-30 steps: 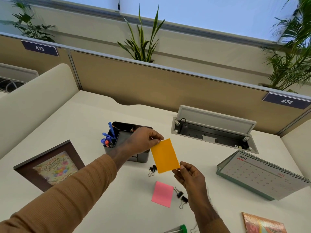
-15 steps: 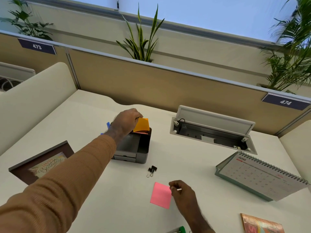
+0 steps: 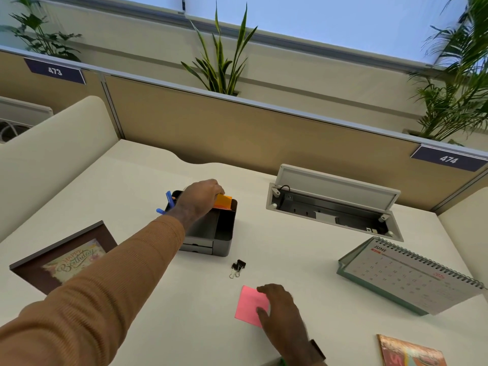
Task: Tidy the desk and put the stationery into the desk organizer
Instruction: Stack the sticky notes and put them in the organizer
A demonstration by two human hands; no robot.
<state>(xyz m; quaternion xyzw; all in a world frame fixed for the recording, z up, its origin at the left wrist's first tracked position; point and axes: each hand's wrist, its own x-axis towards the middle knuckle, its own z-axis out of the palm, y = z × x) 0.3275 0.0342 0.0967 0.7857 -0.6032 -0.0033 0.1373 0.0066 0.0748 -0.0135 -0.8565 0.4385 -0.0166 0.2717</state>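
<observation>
The left hand (image 3: 201, 198) reaches over the dark desk organizer (image 3: 211, 231) and holds an orange sticky note (image 3: 223, 201) with curled fingers at the back part of the box. The hand hides most of the note and the back of the box. The right hand (image 3: 280, 310) rests on the pink sticky note (image 3: 248, 305), which lies flat on the white desk (image 3: 137, 180); its fingers and thumb bend over the note's right edge, covering that side. Blue pens (image 3: 169, 200) poke out on the left side of the organizer. A black binder clip (image 3: 237, 268) lies between the organizer and the pink note. On the left is a framed birthday card (image 3: 67, 257). On the right stands a desk calendar (image 3: 406, 276), with an open cable box (image 3: 332, 204) behind it. A colorful card (image 3: 412, 351) lies at the bottom right corner.
</observation>
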